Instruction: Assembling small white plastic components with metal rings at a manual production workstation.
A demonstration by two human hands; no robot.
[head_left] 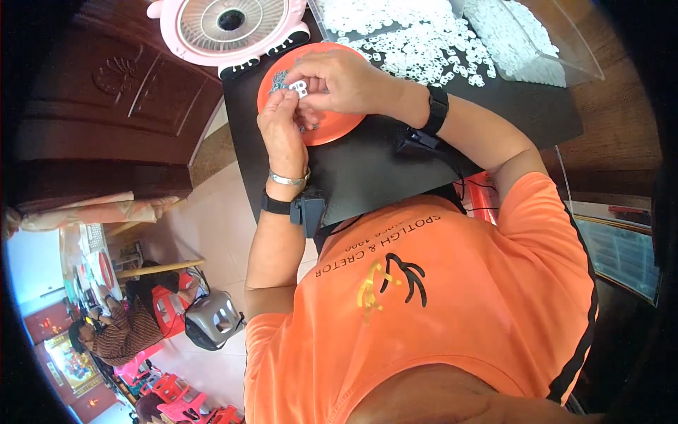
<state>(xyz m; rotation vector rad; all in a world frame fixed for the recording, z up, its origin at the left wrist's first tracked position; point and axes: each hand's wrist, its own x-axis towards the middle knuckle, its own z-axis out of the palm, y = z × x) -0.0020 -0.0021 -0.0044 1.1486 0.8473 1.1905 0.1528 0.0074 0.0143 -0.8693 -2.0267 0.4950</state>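
Note:
Over the round orange plate (342, 134), both of my hands meet around one small white plastic piece with round holes (299, 88). My left hand (280, 131) is closed, its thumb and fingertips pinching the piece from the near left side. From the right, my right hand (342, 79) reaches in with curled fingers closed at the piece's other side. On the plate behind my fingers lies a heap of small grey metal parts (279, 80), too small to name; a few more show beneath my hands.
Many loose white pieces (441, 46) are spread on the black table (381, 173), beside a clear bin (526, 53) full of them. A pink fan (230, 20) stands at the far left. Another person (116, 332) sits away to the left, near red chairs (173, 389).

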